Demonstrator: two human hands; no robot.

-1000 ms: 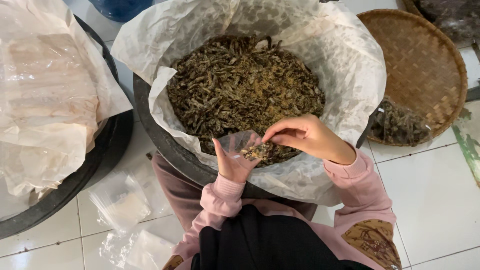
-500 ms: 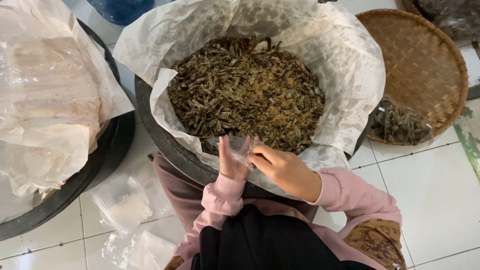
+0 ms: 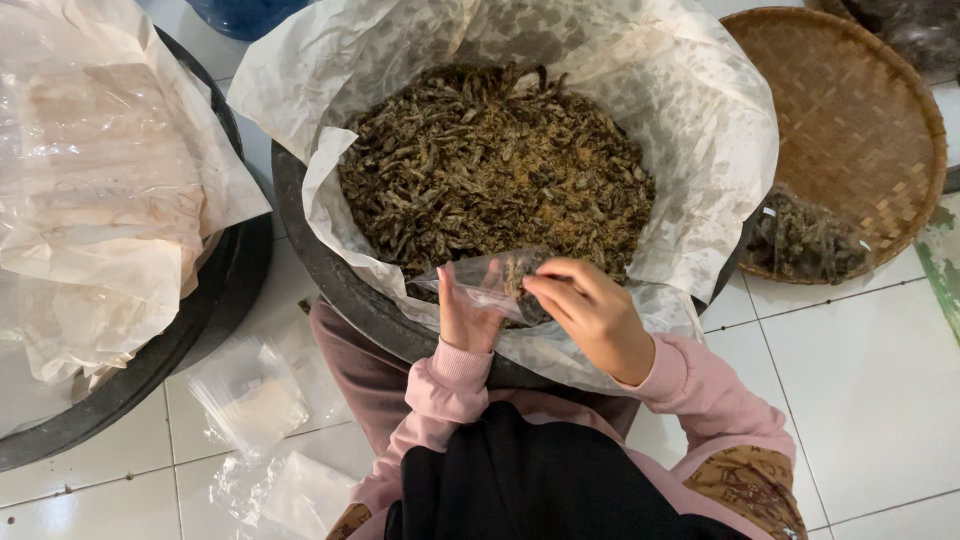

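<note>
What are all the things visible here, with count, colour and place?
small plastic bag: one, clear, held in both hands at the basin's near rim
dried brown bits: a heap, inside the lined basin
paper liner: one, white, draped over the basin
basin: one, black, centre
second lined basin: one, black, left
woven tray: one, brown, right
empty plastic bags: several, clear, floor lower left
left hand: one, holding the bag
right hand: one, fingers at the bag's mouth

small clear plastic bag [image 3: 490,285] over the basin, empty clear bags [image 3: 250,400] on floor
</note>
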